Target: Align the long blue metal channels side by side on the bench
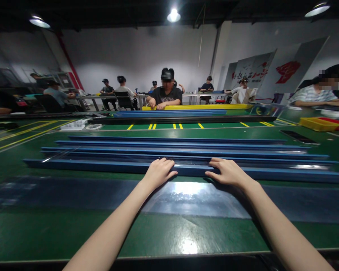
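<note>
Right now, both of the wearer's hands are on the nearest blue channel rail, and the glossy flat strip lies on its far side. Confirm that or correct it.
Wrong side: the head view shows the glossy flat strip on the near side of the nearest blue channel rail. The left hand and right hand are on that rail.

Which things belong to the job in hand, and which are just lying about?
In the job:
nearest blue rail, under left hand and right hand
probably flat shiny strip, other blue rails

Apparently lying about:
dark slab
yellow tray
</note>
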Available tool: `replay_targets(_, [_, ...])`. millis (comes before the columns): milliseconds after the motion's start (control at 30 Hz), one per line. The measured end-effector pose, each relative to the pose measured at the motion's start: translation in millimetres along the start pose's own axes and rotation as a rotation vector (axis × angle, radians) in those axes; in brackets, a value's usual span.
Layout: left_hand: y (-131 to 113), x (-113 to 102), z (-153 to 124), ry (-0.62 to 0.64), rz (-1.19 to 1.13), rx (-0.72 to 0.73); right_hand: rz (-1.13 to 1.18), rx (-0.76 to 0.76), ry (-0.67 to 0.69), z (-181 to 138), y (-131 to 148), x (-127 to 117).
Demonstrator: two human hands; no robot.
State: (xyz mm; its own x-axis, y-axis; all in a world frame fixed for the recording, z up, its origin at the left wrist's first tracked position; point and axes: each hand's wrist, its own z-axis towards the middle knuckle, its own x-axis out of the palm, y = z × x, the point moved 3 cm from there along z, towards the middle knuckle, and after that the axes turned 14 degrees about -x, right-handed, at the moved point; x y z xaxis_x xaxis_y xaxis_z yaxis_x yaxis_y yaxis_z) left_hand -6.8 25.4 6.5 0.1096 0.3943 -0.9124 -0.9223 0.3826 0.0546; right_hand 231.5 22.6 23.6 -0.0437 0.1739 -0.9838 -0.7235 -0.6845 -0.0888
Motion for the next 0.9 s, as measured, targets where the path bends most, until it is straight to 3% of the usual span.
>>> replay_targets(900, [1.9,0.4,1.7,0.053,-0.039,-0.031,0.017,0.000,0.005,1.9,-0.1,0.6])
